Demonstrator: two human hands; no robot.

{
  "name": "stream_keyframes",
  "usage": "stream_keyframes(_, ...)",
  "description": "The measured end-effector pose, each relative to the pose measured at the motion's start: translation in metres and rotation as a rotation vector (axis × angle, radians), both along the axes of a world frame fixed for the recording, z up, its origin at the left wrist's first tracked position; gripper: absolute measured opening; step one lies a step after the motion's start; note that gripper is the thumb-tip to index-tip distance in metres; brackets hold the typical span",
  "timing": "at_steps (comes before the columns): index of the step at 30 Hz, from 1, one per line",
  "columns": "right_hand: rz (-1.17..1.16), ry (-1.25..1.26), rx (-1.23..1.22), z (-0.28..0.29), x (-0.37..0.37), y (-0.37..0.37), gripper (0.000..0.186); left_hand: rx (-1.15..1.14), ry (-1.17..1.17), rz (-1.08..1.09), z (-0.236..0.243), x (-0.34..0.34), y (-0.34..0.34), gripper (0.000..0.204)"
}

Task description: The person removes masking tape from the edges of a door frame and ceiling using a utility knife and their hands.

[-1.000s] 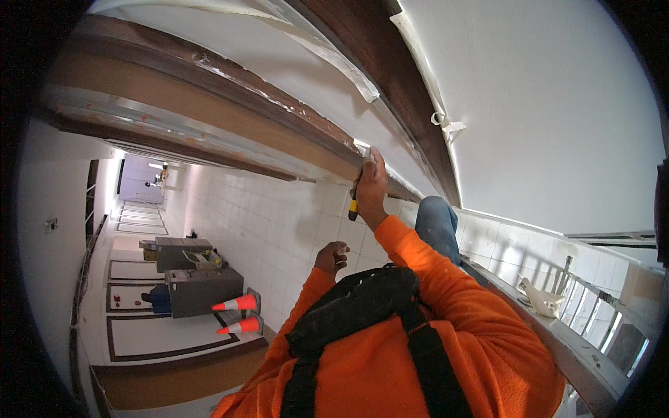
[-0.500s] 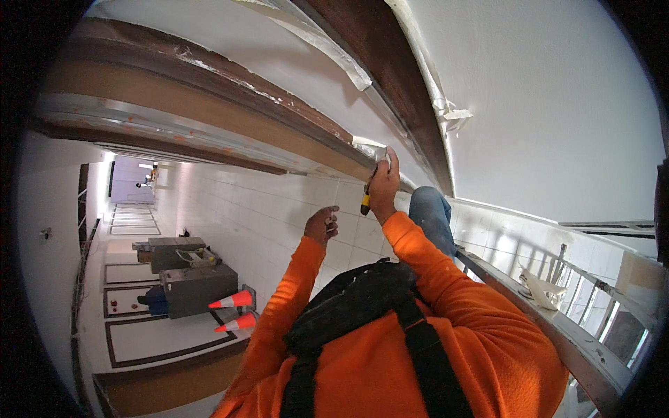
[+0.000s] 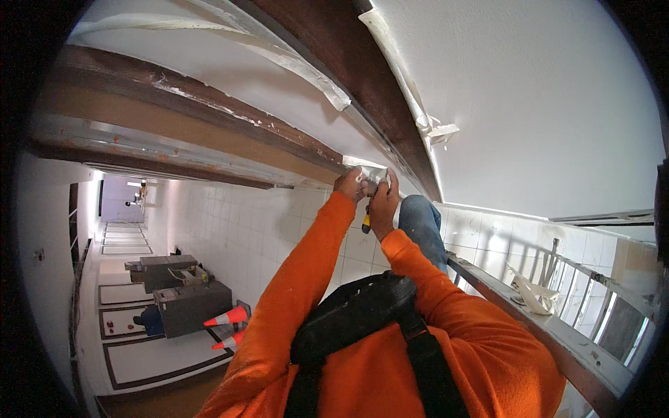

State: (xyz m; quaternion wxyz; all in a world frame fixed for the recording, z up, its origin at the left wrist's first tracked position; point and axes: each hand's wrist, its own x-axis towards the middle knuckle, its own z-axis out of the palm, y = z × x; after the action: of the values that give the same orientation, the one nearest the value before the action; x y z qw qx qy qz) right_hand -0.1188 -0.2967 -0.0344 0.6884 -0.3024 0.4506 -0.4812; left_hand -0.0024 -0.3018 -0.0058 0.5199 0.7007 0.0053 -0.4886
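Observation:
My left hand [image 3: 350, 182] is up at the edge of the brown trim [image 3: 244, 118], its fingers closed on white masking tape [image 3: 336, 161] there. Just to its right, my right hand [image 3: 383, 205] grips a tool with a yellow-and-black handle [image 3: 366, 223], its thumb and forefinger reaching up to the tape; the tool's working end is hidden. Loose tape strips [image 3: 300, 63] hang along the trim, and another crumpled strip [image 3: 435, 130] sticks out beside the darker beam [image 3: 362, 63].
A metal ladder [image 3: 543, 320] runs along my right, with crumpled paper [image 3: 533, 292] on it. My knee [image 3: 421, 230] is bent beside it. White floor tiles [image 3: 293, 223] lie below. Down the corridor stand orange cones [image 3: 219, 317], grey cabinets [image 3: 195, 310] and a distant person [image 3: 131, 203].
My left hand has risen from below to the tape beside my right hand, its arm now stretched forward. My right hand stays near the trim with the tool, slightly shifted.

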Motion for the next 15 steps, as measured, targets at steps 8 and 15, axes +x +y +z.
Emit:
stream_keyframes(8,-0.071,0.049,-0.017,-0.032,-0.005,-0.015,0.045,-0.126,0.049,0.177,-0.007,-0.024,-0.028,0.020)
stream_keyframes(15,-0.059,-0.060,0.322,-0.002,-0.021,-0.012,0.046,-0.039,-0.019,0.055,-0.032,-0.035,-0.016,0.024)
